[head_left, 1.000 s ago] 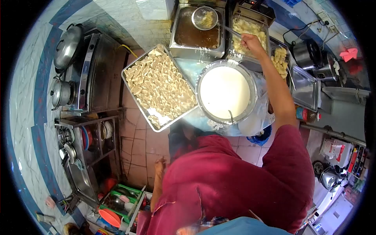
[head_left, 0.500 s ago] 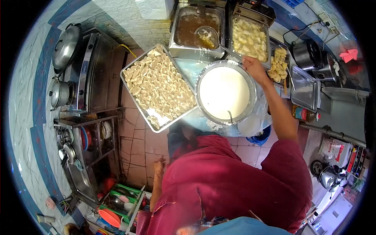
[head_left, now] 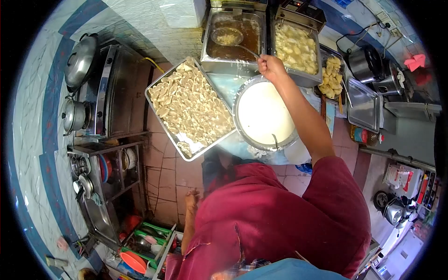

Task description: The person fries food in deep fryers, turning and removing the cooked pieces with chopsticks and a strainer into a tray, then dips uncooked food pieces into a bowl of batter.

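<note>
My right hand (head_left: 270,66) is closed around the handle of a long-handled metal skimmer (head_left: 227,37). The skimmer's round head is over the brown oil (head_left: 249,41) in the left fryer, with some small yellowish bits in it. Below my right forearm stands a big bowl of white batter (head_left: 263,112), a thin dark handle-like piece at its near rim. To its left, a metal tray (head_left: 201,154) holds many pale brown slices (head_left: 191,102). My left hand (head_left: 192,198) hangs low beside my body, fingers loosely apart, holding nothing that shows.
Pale pieces fry in the right fryer (head_left: 296,46). Beside it is a container of golden fried pieces (head_left: 331,77), then a metal tray (head_left: 363,105) and an oil bottle (head_left: 366,136). A stove with pots (head_left: 74,114) lines the left wall; a green crate (head_left: 149,238) sits low.
My right hand has moved up and left with the skimmer. Its head has shifted from the fryer's right side to the left part of the oil. My left hand has barely moved.
</note>
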Motion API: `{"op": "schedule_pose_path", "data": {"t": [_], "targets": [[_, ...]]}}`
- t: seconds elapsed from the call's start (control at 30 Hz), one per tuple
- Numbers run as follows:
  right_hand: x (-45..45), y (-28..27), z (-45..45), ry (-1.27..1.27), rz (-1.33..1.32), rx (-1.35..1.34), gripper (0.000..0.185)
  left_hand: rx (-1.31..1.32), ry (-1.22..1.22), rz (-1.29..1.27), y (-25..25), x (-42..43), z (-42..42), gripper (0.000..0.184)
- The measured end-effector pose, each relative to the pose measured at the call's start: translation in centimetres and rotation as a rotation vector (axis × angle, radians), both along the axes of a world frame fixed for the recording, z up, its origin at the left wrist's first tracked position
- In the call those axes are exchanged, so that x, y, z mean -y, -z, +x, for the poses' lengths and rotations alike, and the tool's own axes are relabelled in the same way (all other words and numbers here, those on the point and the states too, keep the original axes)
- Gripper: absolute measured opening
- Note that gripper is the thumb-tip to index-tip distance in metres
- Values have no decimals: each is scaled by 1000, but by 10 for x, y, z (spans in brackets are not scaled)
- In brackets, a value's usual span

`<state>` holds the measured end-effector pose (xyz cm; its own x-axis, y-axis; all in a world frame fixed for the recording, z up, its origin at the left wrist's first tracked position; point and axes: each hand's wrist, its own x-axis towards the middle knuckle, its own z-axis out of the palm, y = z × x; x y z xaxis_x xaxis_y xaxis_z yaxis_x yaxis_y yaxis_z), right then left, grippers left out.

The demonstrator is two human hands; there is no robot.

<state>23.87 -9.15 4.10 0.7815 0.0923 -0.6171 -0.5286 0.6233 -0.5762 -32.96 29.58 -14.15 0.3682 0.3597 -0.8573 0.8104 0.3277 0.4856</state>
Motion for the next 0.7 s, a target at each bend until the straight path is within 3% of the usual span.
{"op": "schedule_pose_path", "data": {"t": [0.07, 0.2, 0.27, 0.37, 0.57, 0.7], "targets": [[-3, -4, 17, -2, -23, 25, 8, -13, -59, -41, 14, -4, -10, 37], [4, -9, 28, -33, -72, 95, 8, -34, 59, -8, 14, -7, -14, 37], [21, -8, 24, -70, -117, 151, 8, 61, 96, 38, -14, 3, -3, 38], [41, -24, 9, -86, -167, 238, 6, 1, -25, -36, 35, -5, -25, 41], [51, -53, -17, -41, -290, 398, 16, -43, 250, 7, 18, -13, -6, 45], [40, -34, -33, -48, -335, 293, 11, -23, 150, 5, 0, -11, 19, 45]]}}
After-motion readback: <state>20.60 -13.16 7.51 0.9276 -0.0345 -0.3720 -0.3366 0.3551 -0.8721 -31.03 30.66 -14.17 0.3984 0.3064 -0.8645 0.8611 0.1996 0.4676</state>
